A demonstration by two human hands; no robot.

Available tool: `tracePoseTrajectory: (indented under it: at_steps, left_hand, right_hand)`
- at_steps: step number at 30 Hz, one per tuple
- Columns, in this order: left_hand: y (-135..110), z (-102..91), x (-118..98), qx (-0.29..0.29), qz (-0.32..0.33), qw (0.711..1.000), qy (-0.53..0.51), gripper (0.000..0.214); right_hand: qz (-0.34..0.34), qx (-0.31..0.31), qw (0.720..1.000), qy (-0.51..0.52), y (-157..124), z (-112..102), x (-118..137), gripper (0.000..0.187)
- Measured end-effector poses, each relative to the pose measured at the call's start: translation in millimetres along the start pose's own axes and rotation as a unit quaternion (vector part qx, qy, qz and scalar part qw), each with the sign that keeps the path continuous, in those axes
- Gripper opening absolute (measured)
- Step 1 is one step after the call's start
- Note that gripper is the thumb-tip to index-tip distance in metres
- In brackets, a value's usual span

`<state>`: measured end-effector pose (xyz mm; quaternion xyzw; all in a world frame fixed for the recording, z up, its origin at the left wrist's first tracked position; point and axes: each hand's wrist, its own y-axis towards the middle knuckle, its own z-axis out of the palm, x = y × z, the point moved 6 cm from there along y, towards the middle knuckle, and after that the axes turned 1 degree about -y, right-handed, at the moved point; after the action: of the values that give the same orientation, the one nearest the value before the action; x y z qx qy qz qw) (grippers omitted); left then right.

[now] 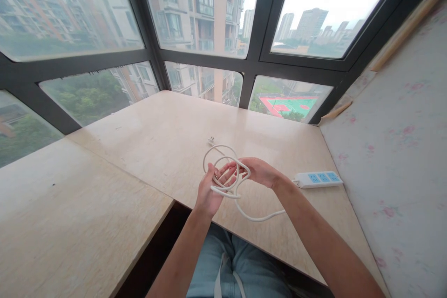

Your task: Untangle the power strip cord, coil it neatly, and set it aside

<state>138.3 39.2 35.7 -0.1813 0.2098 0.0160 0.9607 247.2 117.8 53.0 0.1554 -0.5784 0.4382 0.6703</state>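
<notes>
A white power cord (pixel 256 219) hangs in loose loops between my two hands, above the stone ledge. My left hand (pixel 208 195) is palm up, with the loops lying across its palm and curved fingers and its thumb raised beside them. From the other side, my right hand (pixel 261 172) has its fingers bent around the cord at the loops' right edge; its fingertips are partly hidden. The plug (pixel 211 140) rests on the ledge beyond the loops. To the right lies a white power strip (pixel 319 179) with blue socket faces, joined to the cord's other end, partly behind my right forearm.
The pale stone ledge (pixel 139 135) has a seam and a cut-out front edge by my legs. Dark-framed windows (pixel 253 79) stand behind it. A flower-patterned wall (pixel 394 163) borders the right side, close to the power strip.
</notes>
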Motion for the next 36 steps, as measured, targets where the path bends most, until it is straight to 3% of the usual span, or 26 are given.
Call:
tracePoseTrajectory:
  at_steps: [2,4,7,9,14,18,21,25,27,31,34,36]
  left_hand:
    - [0,-2.7,2,-0.026,0.008,1.000,0.001,0.035]
    - [1,-8.5,4,-0.079,0.026,0.996,-0.011,0.035]
    - [3,-16.3,8,-0.137,0.049,0.989,-0.036,0.037]
    - [5,-18.6,11,-0.139,0.062,0.988,-0.042,0.037]
    - [5,-17.7,14,-0.090,0.134,0.987,0.023,0.035]
    - [1,-12.2,18,-0.051,0.151,0.986,0.056,0.035]
    - [1,-16.0,15,-0.080,0.156,0.983,0.048,0.030]
    - [8,-32.1,9,-0.144,0.154,0.977,0.014,0.029]
    - [13,-39.9,8,-0.162,0.155,0.975,-0.002,0.029]
    - [20,-48.8,10,-0.190,0.137,0.972,-0.015,0.024]
    - [23,-47.3,7,-0.190,0.131,0.973,-0.015,0.024]
    - [24,-43.9,1,-0.170,0.139,0.975,-0.016,0.024]
  right_hand:
    - [0.007,-0.024,1.000,-0.015,-6,-5,-1,0.037]
    - [-0.012,-0.106,0.993,-0.043,-15,-14,0,0.040]
    - [-0.086,-0.261,0.956,-0.108,-38,-20,5,0.046]
    - [-0.143,-0.295,0.932,-0.157,-52,-10,5,0.049]
    - [-0.261,-0.245,0.874,-0.328,-64,35,17,0.043]
    - [-0.194,-0.167,0.866,-0.430,-47,56,34,0.026]
    - [-0.152,-0.076,0.876,-0.451,-38,62,44,0.025]
    - [-0.134,-0.011,0.948,-0.288,-51,48,42,0.030]
    - [-0.160,-0.013,0.971,-0.176,-66,34,38,0.032]
    - [-0.209,-0.044,0.976,-0.031,-97,11,31,0.042]
    - [-0.167,-0.017,0.985,-0.046,-106,10,28,0.041]
    - [-0.177,-0.019,0.982,-0.070,-112,8,35,0.038]
